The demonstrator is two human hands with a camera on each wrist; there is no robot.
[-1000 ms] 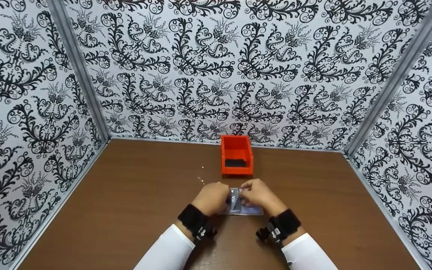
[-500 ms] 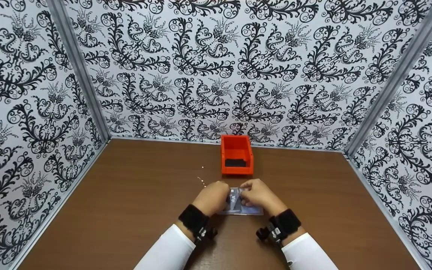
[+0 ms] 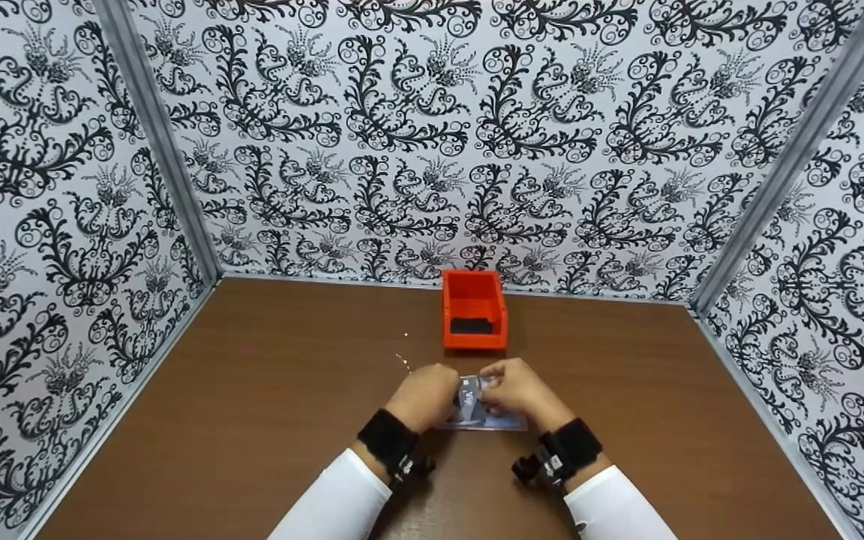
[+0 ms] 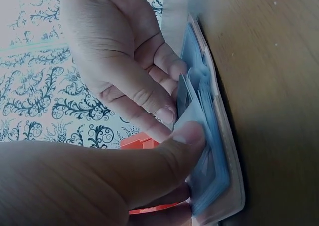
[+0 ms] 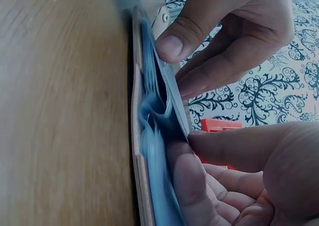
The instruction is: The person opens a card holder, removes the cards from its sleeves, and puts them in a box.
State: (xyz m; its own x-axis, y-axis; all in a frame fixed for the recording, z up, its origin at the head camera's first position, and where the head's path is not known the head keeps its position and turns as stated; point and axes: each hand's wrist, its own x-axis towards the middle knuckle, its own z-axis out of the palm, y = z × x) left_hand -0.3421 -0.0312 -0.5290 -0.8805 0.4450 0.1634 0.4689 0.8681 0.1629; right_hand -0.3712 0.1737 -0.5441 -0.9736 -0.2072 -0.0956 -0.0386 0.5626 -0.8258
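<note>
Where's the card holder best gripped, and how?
Probably pinch the card holder by its cover at the near edge, from the person's side: that edge lies exposed in the head view, and the left wrist view shows the cover extending past the translucent sleeves.

The bin (image 3: 475,342) is bright orange-red (a blackish thing (image 3: 471,326) shows inside it). Behind the bin, the white wall (image 3: 417,112) carries black floral scrollwork; beneath it, the tabletop (image 3: 289,360) is brown with wood grain. In front of it are bluish pockets (image 4: 212,181), a pinkish-tan cover (image 4: 230,203) and a grey card (image 3: 469,397) with pale lettering.
</note>
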